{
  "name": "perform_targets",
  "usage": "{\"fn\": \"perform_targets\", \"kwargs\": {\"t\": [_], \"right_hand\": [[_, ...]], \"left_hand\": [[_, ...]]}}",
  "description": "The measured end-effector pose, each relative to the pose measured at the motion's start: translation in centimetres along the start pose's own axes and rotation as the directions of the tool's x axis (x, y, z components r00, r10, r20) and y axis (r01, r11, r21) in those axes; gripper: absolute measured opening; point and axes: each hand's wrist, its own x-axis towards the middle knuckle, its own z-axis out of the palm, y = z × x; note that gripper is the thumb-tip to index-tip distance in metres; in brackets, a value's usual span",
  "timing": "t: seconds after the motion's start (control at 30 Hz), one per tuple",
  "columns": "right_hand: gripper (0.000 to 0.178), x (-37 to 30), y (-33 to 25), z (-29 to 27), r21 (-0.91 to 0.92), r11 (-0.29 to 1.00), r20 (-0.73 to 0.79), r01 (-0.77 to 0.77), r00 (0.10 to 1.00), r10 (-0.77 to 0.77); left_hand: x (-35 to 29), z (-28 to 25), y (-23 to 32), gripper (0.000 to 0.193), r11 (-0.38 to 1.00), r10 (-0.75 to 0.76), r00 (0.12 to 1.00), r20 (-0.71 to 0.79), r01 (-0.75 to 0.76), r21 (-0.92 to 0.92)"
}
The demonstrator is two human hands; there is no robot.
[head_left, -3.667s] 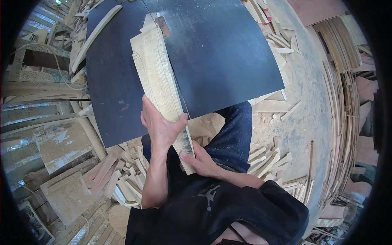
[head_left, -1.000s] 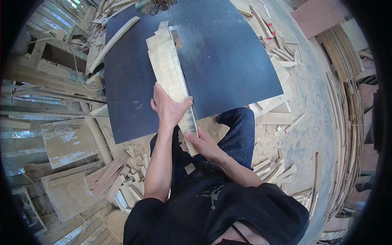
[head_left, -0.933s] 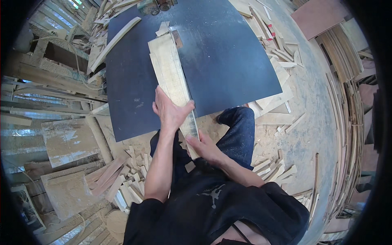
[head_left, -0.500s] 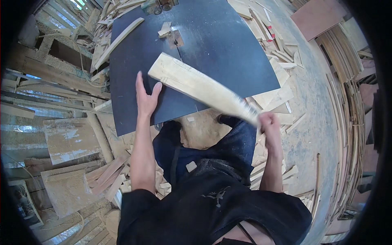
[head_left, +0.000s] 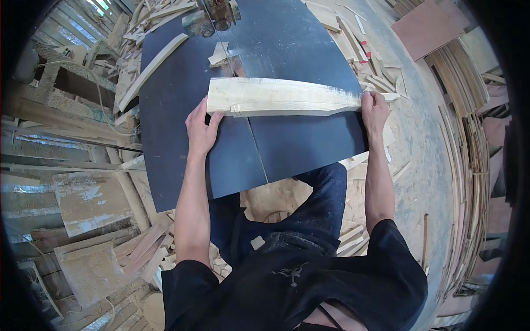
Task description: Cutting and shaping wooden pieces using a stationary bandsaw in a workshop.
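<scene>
A thick pale wooden board (head_left: 281, 98) lies crosswise over the dark saw table (head_left: 226, 160). Its far edge curves, and it narrows toward the right end; pencil lines and small notches show near the left end. My left hand (head_left: 202, 128) grips the board's left end, thumb against the near side and fingers round the corner. At the narrow right end, my right hand (head_left: 375, 112) is closed on the wood. Just beyond the board is a small wood offcut (head_left: 218, 54), beside the saw's table insert (head_left: 238, 66).
Above the far part of the table hangs the saw's guide assembly (head_left: 215, 19). A curved wooden strip (head_left: 152, 71) lies along the table's left side. Scrap wood (head_left: 353, 41) is heaped beyond the right edge, and stacked long boards (head_left: 469, 127) stand farther right.
The board has swung from a slant to nearly crosswise, its right end moving away from me with my right hand. My left hand, previously open beside it, now grips the left end.
</scene>
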Motion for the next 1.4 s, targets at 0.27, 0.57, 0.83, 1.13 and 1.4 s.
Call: {"fn": "perform_targets", "kwargs": {"t": [0.27,0.57,0.83,1.13,1.4], "right_hand": [[0.032,1.1,0.0,0.8,0.022,0.994,0.055,-0.103,0.993,0.102],[0.031,1.2,0.3,1.4,0.025,0.995,0.048,-0.099,0.994,0.098],[0.030,1.4,0.3,1.4,0.069,0.995,0.030,-0.069,0.997,0.067],[0.032,2.0,0.1,1.6,0.058,0.992,0.066,-0.113,0.992,0.109],[0.032,1.8,0.2,1.7,0.010,0.998,0.049,-0.070,0.996,0.069]], "left_hand": [[2.9,1.2,-1.4,0.056,0.985,-0.082,0.996,0.018,0.084,-0.148],[2.9,1.5,-1.2,0.057,0.984,-0.104,0.995,0.007,0.104,-0.142],[3.0,1.6,-1.1,0.057,0.985,-0.113,0.993,-0.019,0.109,-0.131],[2.3,1.0,-1.0,0.056,0.991,-0.067,0.997,-0.037,0.062,-0.120],[2.7,1.6,-0.4,0.053,0.992,-0.103,0.992,-0.066,0.098,-0.077]]}}
